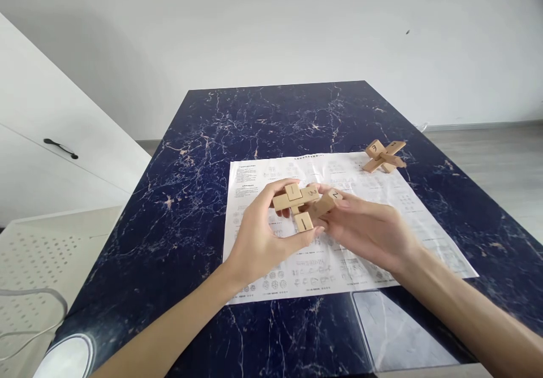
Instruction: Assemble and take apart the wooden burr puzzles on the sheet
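Between my hands, above a printed sheet, are interlocking wooden puzzle pieces. My left hand (265, 236) is curled around joined pieces (296, 198), with end faces marked 1 and 3 showing. Its thumb presses near the lower block marked 1. My right hand (365, 222) pinches a notched wooden piece marked 2 (326, 203), tilted and up against the right side of the joined pieces. Fingers hide where the pieces meet. The instruction sheet (254, 265) lies flat below, covered with small diagrams and text.
An assembled wooden cross puzzle (385, 156) rests at the sheet's far right corner, numbers 3 and 2 visible. The dark blue marbled table (271, 123) reaches toward a white wall. A white cabinet (63, 112) stands at left, with a cable (59, 296) beside the table's left edge.
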{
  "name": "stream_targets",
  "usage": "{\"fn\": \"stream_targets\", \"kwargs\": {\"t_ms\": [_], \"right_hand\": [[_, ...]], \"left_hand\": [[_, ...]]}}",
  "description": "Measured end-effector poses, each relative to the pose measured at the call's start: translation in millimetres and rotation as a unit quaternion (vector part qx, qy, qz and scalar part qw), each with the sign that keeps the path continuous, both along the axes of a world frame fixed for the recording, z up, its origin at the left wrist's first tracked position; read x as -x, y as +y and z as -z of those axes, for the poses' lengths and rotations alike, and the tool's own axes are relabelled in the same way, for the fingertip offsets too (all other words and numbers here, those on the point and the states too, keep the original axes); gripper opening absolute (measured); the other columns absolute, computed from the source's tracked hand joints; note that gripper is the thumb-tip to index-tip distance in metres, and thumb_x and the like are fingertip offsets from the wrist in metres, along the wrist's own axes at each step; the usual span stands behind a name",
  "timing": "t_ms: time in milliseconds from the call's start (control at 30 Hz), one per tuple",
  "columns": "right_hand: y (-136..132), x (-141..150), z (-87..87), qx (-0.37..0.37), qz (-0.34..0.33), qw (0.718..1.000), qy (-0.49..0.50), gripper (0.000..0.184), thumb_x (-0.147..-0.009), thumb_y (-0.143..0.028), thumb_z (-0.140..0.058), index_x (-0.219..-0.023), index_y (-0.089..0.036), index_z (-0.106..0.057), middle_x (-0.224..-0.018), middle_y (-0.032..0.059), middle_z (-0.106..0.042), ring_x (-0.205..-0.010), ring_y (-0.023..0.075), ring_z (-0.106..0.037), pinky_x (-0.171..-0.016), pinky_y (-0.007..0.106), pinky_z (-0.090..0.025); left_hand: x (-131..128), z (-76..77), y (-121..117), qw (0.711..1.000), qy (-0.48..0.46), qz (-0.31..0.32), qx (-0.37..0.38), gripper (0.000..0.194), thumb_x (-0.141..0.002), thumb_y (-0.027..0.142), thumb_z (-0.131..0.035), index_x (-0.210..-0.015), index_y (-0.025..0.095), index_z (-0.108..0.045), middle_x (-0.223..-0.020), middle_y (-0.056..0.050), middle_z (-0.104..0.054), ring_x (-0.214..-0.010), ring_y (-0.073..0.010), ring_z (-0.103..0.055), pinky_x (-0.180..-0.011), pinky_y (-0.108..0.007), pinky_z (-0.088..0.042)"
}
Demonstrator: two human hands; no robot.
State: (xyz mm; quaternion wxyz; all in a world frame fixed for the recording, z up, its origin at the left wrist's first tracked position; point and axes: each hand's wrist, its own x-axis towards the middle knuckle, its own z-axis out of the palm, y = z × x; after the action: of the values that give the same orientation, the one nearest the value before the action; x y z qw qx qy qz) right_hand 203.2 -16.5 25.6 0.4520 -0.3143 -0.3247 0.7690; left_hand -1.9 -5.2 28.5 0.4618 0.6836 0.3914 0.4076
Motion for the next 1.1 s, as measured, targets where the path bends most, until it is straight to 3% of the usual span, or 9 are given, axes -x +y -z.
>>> {"fn": "stream_targets", "kwargs": {"t_ms": [167, 400, 567, 667, 733, 833, 900, 967, 1100], "right_hand": [[-4.5, 8.4, 3.1, -0.027, 0.015, 0.999, -0.027, 0.036, -0.090, -0.036, -0.070, -0.125, -0.029, -0.068, -0.121, 0.0098, -0.071, -0.121, 0.0322, -0.063, -0.101, 0.050, -0.054], [-12.2, 14.4, 0.0, -0.041, -0.057, 0.998, -0.008, 0.041, -0.103, -0.038, -0.059, -0.143, -0.032, -0.063, -0.135, 0.0088, -0.069, -0.131, 0.0290, -0.060, -0.111, 0.049, -0.049], [-9.0, 7.9, -0.7, -0.025, -0.039, 0.998, -0.039, 0.043, -0.096, -0.035, -0.072, -0.138, -0.029, -0.065, -0.129, 0.0099, -0.071, -0.126, 0.0294, -0.062, -0.114, 0.051, -0.045], [-4.5, 5.6, 0.1, -0.033, -0.015, 0.998, -0.058, 0.022, -0.097, -0.044, -0.070, -0.110, -0.026, -0.073, -0.120, 0.0096, -0.071, -0.112, 0.0272, -0.065, -0.102, 0.045, -0.052], [-3.0, 5.0, 0.9, -0.024, -0.001, 0.996, -0.086, 0.034, -0.101, -0.056, -0.062, -0.093, -0.025, -0.071, -0.100, 0.0073, -0.069, -0.087, 0.0223, -0.063, -0.080, 0.038, -0.055], [-4.7, 3.5, 2.1, -0.017, 0.013, 0.985, -0.174, 0.050, -0.102, -0.069, -0.054, -0.087, -0.023, -0.065, -0.069, -0.0019, -0.046, -0.057, 0.0139, -0.036, -0.052, 0.029, -0.034], [-7.4, 2.0, 2.3, -0.044, 0.035, 0.969, -0.240, 0.050, -0.102, -0.071, -0.052, -0.090, -0.023, -0.062, -0.068, -0.0041, -0.037, -0.057, 0.0130, -0.028, -0.050, 0.029, -0.025], [-9.4, 0.4, 1.4, -0.072, 0.047, 0.957, -0.276, 0.045, -0.104, -0.067, -0.053, -0.094, -0.023, -0.060, -0.076, -0.0024, -0.042, -0.062, 0.0136, -0.034, -0.053, 0.030, -0.028], [-8.1, -2.7, -2.2, -0.099, -0.012, 0.958, -0.268, 0.033, -0.107, -0.055, -0.056, -0.104, -0.023, -0.058, -0.083, -0.0013, -0.047, -0.067, 0.0138, -0.042, -0.057, 0.030, -0.037]], "left_hand": [[-2.7, 7.8, 0.2, 0.993, 0.050, -0.026, -0.106, 0.060, -0.080, 0.028, -0.091, -0.130, 0.028, -0.059, -0.131, -0.007, -0.068, -0.119, -0.0283, -0.066, -0.102, -0.047, -0.056], [-3.9, 7.2, -1.2, 0.989, 0.069, -0.046, -0.124, 0.061, -0.082, 0.029, -0.091, -0.134, 0.030, -0.059, -0.131, -0.006, -0.068, -0.120, -0.0267, -0.066, -0.104, -0.045, -0.055], [-2.1, 4.5, 0.1, 0.988, 0.061, -0.050, -0.130, 0.061, -0.082, 0.031, -0.091, -0.133, 0.029, -0.059, -0.129, -0.006, -0.068, -0.117, -0.0265, -0.067, -0.100, -0.043, -0.057], [-1.0, 4.8, 1.4, 0.993, 0.040, -0.047, -0.103, 0.062, -0.079, 0.034, -0.093, -0.131, 0.027, -0.059, -0.130, -0.008, -0.068, -0.118, -0.0289, -0.067, -0.101, -0.047, -0.057], [-0.7, 5.1, 2.0, 0.995, 0.020, -0.048, -0.084, 0.063, -0.080, 0.036, -0.092, -0.132, 0.027, -0.059, -0.131, -0.010, -0.068, -0.119, -0.0302, -0.067, -0.103, -0.048, -0.056], [-0.5, 5.2, 2.6, 0.996, -0.002, -0.056, -0.068, 0.063, -0.080, 0.037, -0.091, -0.133, 0.026, -0.058, -0.132, -0.010, -0.068, -0.123, -0.0303, -0.066, -0.105, -0.047, -0.056], [-0.4, 5.1, 3.1, 0.996, -0.007, -0.060, -0.064, 0.063, -0.081, 0.037, -0.091, -0.133, 0.026, -0.058, -0.133, -0.010, -0.068, -0.124, -0.0297, -0.066, -0.106, -0.046, -0.055], [0.0, 5.3, 3.8, 0.996, -0.007, -0.061, -0.061, 0.063, -0.081, 0.036, -0.091, -0.134, 0.026, -0.059, -0.133, -0.009, -0.068, -0.124, -0.0290, -0.065, -0.105, -0.045, -0.055], [1.2, 6.3, 5.2, 0.996, -0.005, -0.065, -0.056, 0.065, -0.080, 0.035, -0.091, -0.135, 0.027, -0.058, -0.134, -0.009, -0.068, -0.124, -0.0288, -0.065, -0.105, -0.044, -0.056]]}}
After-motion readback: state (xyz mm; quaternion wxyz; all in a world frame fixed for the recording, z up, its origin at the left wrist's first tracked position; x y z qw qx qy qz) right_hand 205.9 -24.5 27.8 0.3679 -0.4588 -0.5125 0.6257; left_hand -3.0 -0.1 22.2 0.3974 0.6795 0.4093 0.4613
